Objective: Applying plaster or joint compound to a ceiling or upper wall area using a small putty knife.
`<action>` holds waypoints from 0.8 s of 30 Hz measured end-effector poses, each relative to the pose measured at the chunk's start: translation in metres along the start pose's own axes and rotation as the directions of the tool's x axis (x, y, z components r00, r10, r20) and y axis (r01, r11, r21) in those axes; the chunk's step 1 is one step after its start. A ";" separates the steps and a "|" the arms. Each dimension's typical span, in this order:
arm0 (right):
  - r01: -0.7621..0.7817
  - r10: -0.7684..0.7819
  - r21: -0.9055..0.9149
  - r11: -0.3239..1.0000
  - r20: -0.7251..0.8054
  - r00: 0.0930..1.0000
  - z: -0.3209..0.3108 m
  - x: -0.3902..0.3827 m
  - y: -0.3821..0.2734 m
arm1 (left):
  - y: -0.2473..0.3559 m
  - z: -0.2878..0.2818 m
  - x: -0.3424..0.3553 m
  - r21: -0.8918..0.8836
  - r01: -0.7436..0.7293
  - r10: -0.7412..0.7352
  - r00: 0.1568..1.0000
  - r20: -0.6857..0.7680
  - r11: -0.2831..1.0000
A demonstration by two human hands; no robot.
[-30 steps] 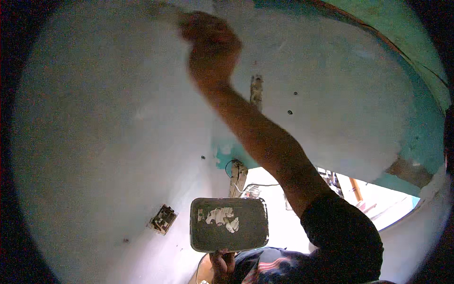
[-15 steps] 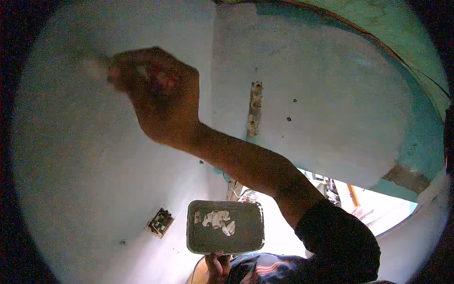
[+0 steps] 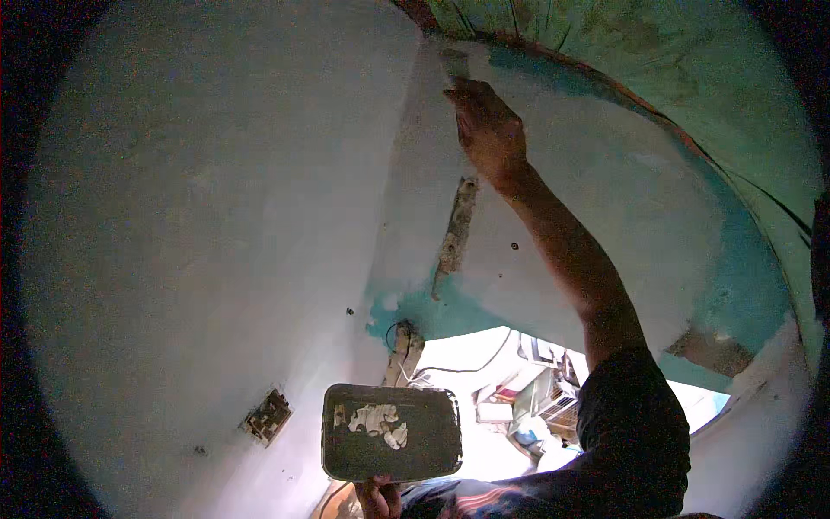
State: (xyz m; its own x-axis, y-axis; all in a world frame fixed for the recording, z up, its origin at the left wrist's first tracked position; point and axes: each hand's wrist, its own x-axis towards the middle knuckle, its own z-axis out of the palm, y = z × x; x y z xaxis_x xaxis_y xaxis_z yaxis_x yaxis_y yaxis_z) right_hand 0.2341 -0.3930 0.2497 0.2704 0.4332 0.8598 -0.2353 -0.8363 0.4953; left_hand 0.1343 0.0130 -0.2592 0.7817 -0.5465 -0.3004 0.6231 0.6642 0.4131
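Observation:
My left hand grips the near edge of a dark rectangular tray from below. White lumps of paste lie in the tray. My right arm reaches up to the wall ahead, and my right hand is closed around a scraper. Its flat blade lies close to the wall near the top corner; whether it touches I cannot tell. Most of its handle is hidden by the fingers.
The pale left wall meets the partly teal facing wall at a corner. An open switch box and a rough vertical strip interrupt the walls. A bright opening below shows cluttered household things; a green sheet hangs overhead.
My right hand has swung from the left wall rightward to the facing wall, up by the corner. The view has shifted, and the tray stays in my left hand.

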 end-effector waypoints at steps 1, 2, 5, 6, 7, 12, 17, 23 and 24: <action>0.064 -0.062 -0.053 0.997 0.037 0.997 0.008 0.002 0.000 | -0.007 -0.021 0.010 0.008 0.013 -0.014 1.000 0.026 1.000; 0.079 -0.077 -0.056 0.995 0.044 0.996 0.020 0.000 -0.001 | -0.013 -0.034 0.017 0.014 0.032 -0.033 0.998 0.049 0.999; -0.044 0.159 -0.272 0.961 0.417 0.895 0.042 -0.010 0.000 | -0.012 -0.005 0.019 -0.028 0.050 -0.046 0.990 0.131 0.998; -0.062 0.135 -0.161 0.985 0.498 0.857 0.045 -0.017 -0.016 | 0.000 0.009 0.009 -0.039 0.043 -0.037 0.989 0.146 0.998; -0.086 0.099 -0.050 0.995 0.567 0.818 0.045 -0.024 -0.031 | 0.008 0.019 0.005 -0.051 0.030 -0.021 0.986 0.166 0.998; 0.042 0.007 -0.136 0.990 0.341 0.940 0.015 0.013 -0.022 | -0.021 -0.037 0.019 0.020 0.063 -0.064 0.996 0.063 0.998; 0.156 -0.128 -0.118 0.981 0.221 0.967 0.004 0.042 0.002 | -0.057 -0.124 0.053 -0.130 0.140 -0.105 0.965 0.242 0.982; 0.229 -0.171 -0.211 0.950 0.259 0.951 0.019 0.032 0.005 | 0.015 0.027 0.005 -0.011 0.109 -0.108 0.992 0.070 0.994; 0.224 -0.156 -0.244 0.943 0.271 0.950 0.024 0.036 0.003 | 0.012 0.019 0.009 -0.014 0.112 -0.111 0.991 0.070 0.994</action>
State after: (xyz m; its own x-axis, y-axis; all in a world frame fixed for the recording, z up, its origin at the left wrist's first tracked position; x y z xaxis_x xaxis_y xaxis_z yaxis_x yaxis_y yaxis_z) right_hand 0.2661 -0.3879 0.2793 0.5461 0.4510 0.7059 -0.3892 -0.6096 0.6906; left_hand 0.1484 0.0060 -0.2411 0.7042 -0.6511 -0.2833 0.7070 0.6060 0.3647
